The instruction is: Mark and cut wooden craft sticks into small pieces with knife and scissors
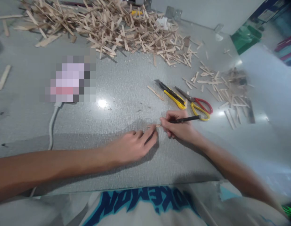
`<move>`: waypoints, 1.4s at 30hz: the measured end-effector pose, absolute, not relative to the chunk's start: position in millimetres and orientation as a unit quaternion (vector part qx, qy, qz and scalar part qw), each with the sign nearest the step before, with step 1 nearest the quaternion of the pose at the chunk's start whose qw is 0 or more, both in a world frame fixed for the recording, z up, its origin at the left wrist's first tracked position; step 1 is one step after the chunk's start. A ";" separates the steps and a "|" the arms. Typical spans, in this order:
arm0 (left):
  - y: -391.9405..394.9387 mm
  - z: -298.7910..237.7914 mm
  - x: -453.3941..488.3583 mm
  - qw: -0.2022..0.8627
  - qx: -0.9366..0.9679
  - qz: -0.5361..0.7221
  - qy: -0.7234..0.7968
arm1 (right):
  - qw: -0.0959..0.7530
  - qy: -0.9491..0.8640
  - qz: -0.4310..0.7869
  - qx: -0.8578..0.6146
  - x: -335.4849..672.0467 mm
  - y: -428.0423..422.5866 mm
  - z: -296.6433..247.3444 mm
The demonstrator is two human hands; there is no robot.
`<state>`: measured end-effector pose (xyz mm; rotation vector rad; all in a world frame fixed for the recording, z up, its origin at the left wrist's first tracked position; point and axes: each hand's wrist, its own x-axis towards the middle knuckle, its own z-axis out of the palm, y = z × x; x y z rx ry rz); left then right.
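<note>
My right hand [177, 127] is closed around a slim black pen [189, 119], its tip end hidden by the fingers. The pen's back end points right, toward the scissors. Close by on the left, my left hand [138, 142] reaches in with its fingertips on a small wooden stick [158, 125] lying on the table. Most of that stick is hidden by the fingers. Just beyond my right hand lie a yellow and black box cutter [175, 99] and scissors [193, 100] with one red and one yellow handle. Another thin wooden stick [155, 93] lies left of the cutter.
A large heap of wooden sticks [126, 31] spreads along the back of the grey table [122, 84]. A smaller scatter of sticks [230, 89] is at the right. A blurred-out device [67, 78] with a white cable [51, 125] lies at the left. A green box [246, 37] stands back right.
</note>
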<state>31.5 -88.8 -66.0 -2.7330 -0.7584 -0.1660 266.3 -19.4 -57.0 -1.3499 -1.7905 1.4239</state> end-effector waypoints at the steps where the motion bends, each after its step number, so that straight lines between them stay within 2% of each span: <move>1: -88.8 -66.0 31.5 0.149 -0.951 -0.057 -0.265 | 0.240 -0.654 0.520 -0.494 266.4 -19.2 -57.1; 42: -89.2 -67.4 31.2 0.138 -0.952 -0.058 -0.269 | 0.246 -0.647 0.520 -0.501 268.2 -17.5 -55.0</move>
